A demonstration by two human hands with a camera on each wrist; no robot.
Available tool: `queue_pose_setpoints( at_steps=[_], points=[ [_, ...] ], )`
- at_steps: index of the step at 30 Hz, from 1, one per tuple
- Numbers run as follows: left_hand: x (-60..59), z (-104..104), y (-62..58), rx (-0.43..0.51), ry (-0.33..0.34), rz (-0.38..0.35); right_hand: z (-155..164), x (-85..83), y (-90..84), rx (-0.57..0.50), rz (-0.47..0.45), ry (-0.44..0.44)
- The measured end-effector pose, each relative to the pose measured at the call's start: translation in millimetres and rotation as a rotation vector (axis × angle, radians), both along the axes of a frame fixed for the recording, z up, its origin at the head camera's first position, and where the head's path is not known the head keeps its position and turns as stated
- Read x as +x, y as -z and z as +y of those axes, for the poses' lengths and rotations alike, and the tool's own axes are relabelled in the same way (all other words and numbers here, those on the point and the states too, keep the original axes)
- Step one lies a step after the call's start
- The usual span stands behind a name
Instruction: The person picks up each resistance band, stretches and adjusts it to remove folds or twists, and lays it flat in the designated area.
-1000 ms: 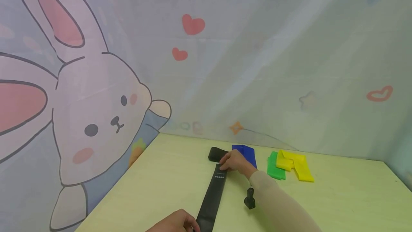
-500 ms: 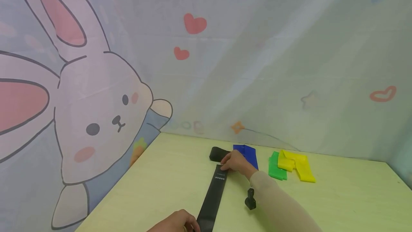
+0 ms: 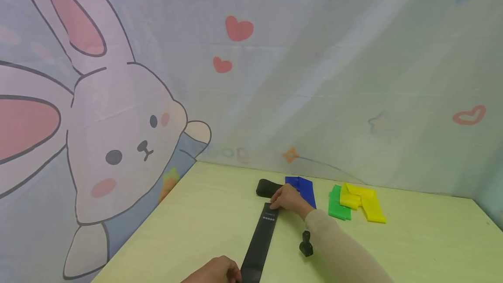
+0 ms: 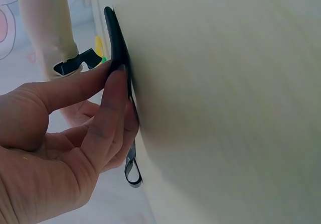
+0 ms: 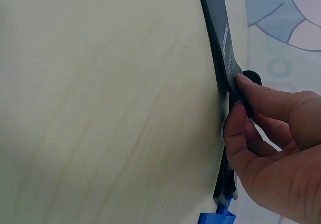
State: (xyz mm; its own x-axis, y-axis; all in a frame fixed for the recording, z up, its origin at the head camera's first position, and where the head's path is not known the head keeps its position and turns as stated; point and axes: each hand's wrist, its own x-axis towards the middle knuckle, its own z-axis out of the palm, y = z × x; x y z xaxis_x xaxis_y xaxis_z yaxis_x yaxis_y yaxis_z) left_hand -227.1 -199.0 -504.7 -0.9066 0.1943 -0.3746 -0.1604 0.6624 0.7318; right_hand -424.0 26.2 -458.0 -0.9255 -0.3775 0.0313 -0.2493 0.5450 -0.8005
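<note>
One black resistance band (image 3: 259, 241) slants up from the bottom centre, its lower end pinched by the left hand (image 3: 216, 270), its upper end by the right hand (image 3: 290, 199). Uneven pull could skew its layers; right knuckles could shift the blue band (image 3: 308, 190).

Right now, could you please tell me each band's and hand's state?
Long black band, extended
Left hand, pinching that band's near end
Right hand, pinching its far end
Other black band, folded, partly hidden
Blue band, folded, partly hidden
Green band, folded, partly covered
Yellow band, folded, overlapping green
</note>
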Motion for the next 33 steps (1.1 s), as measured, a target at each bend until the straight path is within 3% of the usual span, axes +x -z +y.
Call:
queue_pose_setpoints(
  at_steps=[3, 6, 8, 13, 16, 19, 27, 33],
  points=[
    [18.9, 12.7, -37.3, -0.016, -0.004, 0.008, 0.4, 0.7, 0.0, 0.005, 0.014, -0.011],
    [24.2, 15.5, -47.5, -0.006, 0.005, 0.02, 0.3, 0.4, 1.0, 0.001, 0.013, -0.016],
    [19.5, 11.6, -36.4, -0.022, 0.026, 0.024, 0.3, 0.2, 1.7, 0.0, 0.012, -0.02],
    [-9.5, -9.2, 21.5, 0.021, 0.071, 0.029, -1.7, -1.2, 3.4, -0.015, 0.01, -0.034],
    [-21.8, -16.2, 43.3, 0.034, 0.095, 0.038, -2.9, -2.5, 4.5, -0.016, 0.015, -0.039],
    [-24.1, -17.8, 49.1, 0.033, 0.089, 0.029, -3.4, -3.2, 5.0, -0.004, 0.019, -0.034],
    [-22.0, -17.9, 43.7, 0.073, 0.075, 0.017, -5.0, -2.7, 3.9, 0.01, 0.046, -0.031],
    [-21.1, -18.3, 44.5, 0.064, 0.108, 0.038, -5.5, 0.7, 2.1, 0.023, 0.043, -0.027]
  ],
)
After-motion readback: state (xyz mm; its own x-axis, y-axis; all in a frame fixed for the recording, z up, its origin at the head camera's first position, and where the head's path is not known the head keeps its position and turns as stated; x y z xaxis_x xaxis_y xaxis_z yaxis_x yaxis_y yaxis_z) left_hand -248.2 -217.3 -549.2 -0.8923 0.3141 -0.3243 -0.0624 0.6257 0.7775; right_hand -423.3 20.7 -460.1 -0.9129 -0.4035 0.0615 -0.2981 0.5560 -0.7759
